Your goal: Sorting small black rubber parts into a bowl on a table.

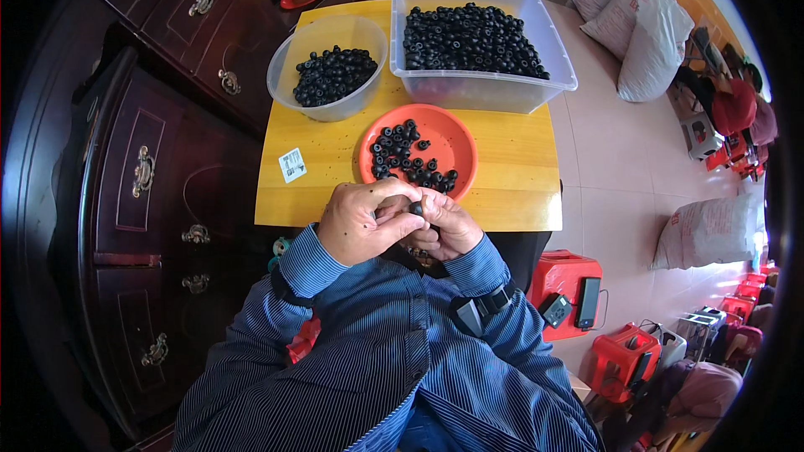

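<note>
Just in front of the table's near edge, my left hand (358,219) and my right hand (450,223) meet, fingers curled together. Between their fingertips is a small round black part (416,208), which both seem to pinch; the fingers cover most of it. Right beyond them lies an orange-red plate (459,142) with loose black ring-like parts (394,146), some showing a hole. A clear round tub (285,88) holds a heap of the same black parts at the back left. To its right, a larger clear rectangular bin (477,96) contains many more.
A yellow wooden table (519,167) carries everything, with a small white label (292,165) on its left side. Dark wooden drawers (138,167) stand close at left. Red stools (565,289) and white sacks (653,42) are on the floor at right, where other people sit.
</note>
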`<state>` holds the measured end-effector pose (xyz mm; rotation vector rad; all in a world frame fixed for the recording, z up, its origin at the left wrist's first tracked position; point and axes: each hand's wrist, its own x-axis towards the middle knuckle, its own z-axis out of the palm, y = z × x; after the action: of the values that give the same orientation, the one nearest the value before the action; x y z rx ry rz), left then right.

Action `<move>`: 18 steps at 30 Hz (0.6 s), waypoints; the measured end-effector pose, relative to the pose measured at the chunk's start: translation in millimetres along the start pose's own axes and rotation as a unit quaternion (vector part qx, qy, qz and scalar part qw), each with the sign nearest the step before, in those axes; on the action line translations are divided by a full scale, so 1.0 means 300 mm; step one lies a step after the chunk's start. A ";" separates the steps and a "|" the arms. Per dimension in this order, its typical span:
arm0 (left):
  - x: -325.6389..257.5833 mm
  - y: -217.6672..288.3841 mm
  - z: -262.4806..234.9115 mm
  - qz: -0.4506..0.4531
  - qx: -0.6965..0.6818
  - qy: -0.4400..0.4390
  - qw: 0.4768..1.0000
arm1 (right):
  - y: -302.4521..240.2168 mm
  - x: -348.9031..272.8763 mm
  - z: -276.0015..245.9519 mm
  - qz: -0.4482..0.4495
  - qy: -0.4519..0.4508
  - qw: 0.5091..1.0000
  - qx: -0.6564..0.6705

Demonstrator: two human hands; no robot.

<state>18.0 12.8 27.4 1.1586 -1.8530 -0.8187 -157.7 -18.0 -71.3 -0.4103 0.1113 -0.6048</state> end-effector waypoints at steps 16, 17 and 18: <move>0.005 -0.043 -0.021 -0.092 -0.001 -0.033 0.995 | 0.016 0.000 0.013 0.014 0.040 0.999 0.011; 0.008 -0.085 -0.034 -0.091 0.002 -0.021 0.996 | 0.018 0.011 0.029 0.020 0.077 0.997 0.015; 0.045 -0.065 -0.076 -0.059 0.066 0.024 0.996 | 0.018 0.018 0.029 0.025 0.118 0.993 0.020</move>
<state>42.2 -9.4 25.9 1.3711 -1.8358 -0.7359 -148.5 -14.0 -65.3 -0.2953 0.3338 -0.6042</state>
